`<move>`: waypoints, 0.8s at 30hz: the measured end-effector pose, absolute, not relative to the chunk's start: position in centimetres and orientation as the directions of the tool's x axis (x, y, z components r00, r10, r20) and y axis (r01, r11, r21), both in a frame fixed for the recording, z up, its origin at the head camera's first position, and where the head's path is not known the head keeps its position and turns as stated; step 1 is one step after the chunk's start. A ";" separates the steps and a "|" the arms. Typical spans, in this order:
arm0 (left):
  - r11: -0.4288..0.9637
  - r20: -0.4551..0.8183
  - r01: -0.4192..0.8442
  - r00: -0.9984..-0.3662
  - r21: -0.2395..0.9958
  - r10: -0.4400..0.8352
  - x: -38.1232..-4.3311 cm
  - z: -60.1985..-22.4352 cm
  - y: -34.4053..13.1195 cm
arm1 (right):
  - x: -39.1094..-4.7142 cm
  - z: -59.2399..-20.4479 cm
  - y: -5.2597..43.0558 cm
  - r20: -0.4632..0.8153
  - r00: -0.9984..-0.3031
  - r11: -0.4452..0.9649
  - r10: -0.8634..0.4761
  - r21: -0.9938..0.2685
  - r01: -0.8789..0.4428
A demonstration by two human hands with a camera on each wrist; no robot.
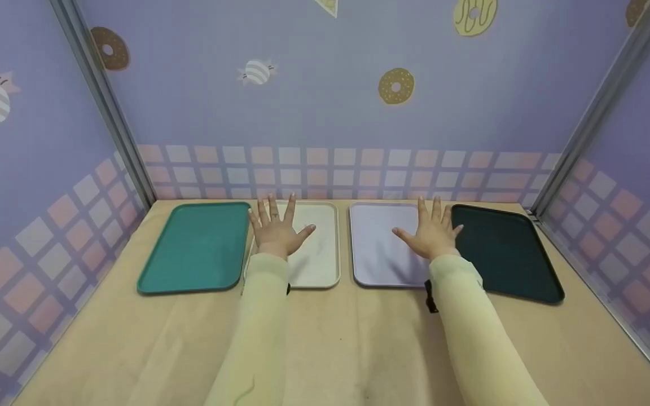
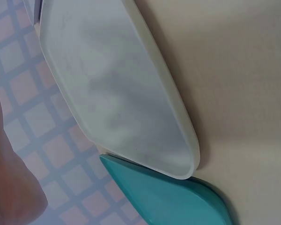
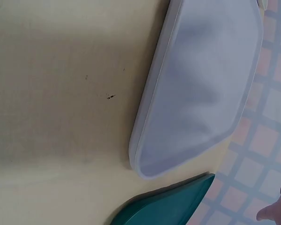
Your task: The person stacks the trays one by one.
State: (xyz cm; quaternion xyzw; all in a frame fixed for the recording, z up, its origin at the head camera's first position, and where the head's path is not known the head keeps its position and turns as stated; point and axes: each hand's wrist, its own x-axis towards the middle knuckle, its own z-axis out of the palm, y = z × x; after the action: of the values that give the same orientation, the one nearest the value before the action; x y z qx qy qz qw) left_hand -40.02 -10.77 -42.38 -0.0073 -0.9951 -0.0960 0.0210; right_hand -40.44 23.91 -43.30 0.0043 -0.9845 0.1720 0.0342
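Observation:
My left hand (image 1: 279, 232) is held out with its fingers spread over the left part of the white tray (image 1: 316, 254), holding nothing. Over the right part of the lavender tray (image 1: 378, 248) my right hand (image 1: 431, 234) hovers in the same way, fingers spread and nothing in it. Both wrist views show hand shadows on the trays below, with only a bit of each hand at the frame edge. A teal tray (image 1: 198, 245) lies left of the white one. At the far right rests a dark green tray (image 1: 508, 254), slightly askew.
The trays lie in a row on a light wooden table (image 1: 325, 349), near its back edge. A purple wall (image 1: 325, 113) with pink and white checks and sweets printed on it stands behind, and similar panels close off both sides. Grey metal posts (image 1: 102, 107) mark the corners.

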 end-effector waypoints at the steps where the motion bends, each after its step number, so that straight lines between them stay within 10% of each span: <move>1: 0.982 0.044 0.020 -0.999 0.189 0.011 -40.0 -42.3 -10.7 | -40.4 -43.3 23.9 0.071 -0.997 0.941 0.005 -0.337 -0.019; 24: 0.909 -0.004 0.017 -1.000 0.417 0.020 -39.9 -42.2 -8.1 | -40.4 -43.6 25.3 0.018 -0.999 0.851 0.051 -0.524 0.034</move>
State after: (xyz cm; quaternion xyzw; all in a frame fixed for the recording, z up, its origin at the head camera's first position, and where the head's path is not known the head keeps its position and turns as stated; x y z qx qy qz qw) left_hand -39.89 -8.14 -42.18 -0.0094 -0.9769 -0.2134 -0.0039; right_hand -40.36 25.31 -43.58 -0.0222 -0.9619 0.2722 0.0155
